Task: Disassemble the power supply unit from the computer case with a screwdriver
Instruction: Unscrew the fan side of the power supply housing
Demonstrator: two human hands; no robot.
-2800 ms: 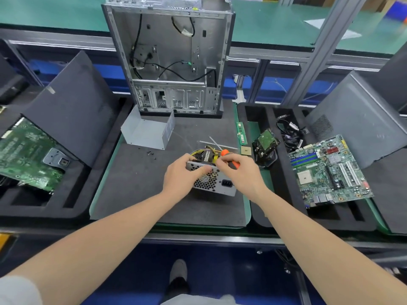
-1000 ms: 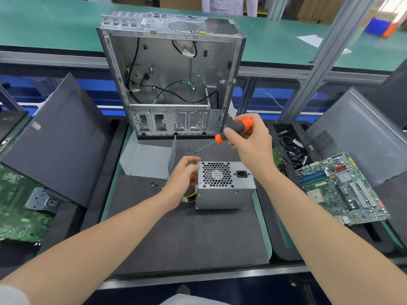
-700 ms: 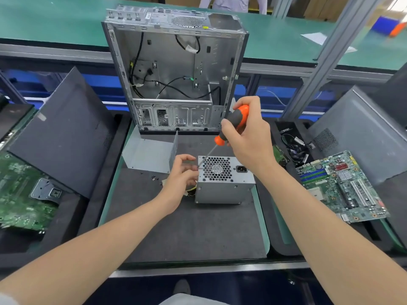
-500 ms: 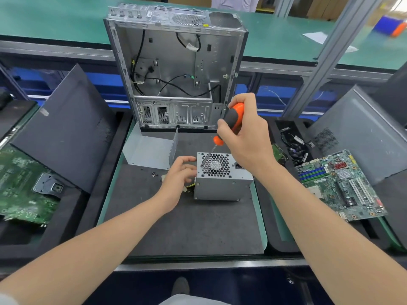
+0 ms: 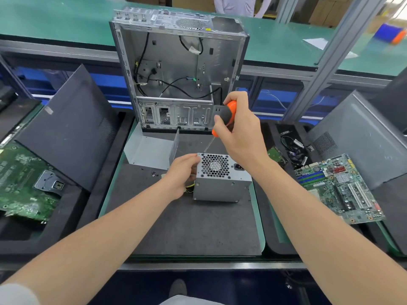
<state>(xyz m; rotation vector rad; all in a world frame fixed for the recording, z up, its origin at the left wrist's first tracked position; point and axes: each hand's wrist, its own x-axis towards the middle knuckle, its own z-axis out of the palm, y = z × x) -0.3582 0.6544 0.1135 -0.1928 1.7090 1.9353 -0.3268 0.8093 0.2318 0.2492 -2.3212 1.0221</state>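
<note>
The grey power supply unit point(image 5: 222, 186) stands on the dark foam mat point(image 5: 187, 225), its fan grille facing up. My left hand point(image 5: 184, 172) grips its left side, next to the yellow and black wires. My right hand point(image 5: 239, 135) holds the orange and black screwdriver point(image 5: 225, 117). The tip rests on the top left corner of the unit. Behind them the open computer case point(image 5: 178, 69) stands upright, with loose black cables inside.
A bent grey metal cover point(image 5: 152, 150) lies left of the unit, with small screws point(image 5: 154, 173) on the mat. Motherboards lie at the right point(image 5: 339, 188) and left point(image 5: 19, 183). Dark side panels point(image 5: 66, 126) lean on both sides. Cables point(image 5: 294, 148) fill a right tray.
The power supply unit has been turned so that its fan faces up. My right hand brought the screwdriver down until its tip met the top left corner. My left hand stayed on the left side.
</note>
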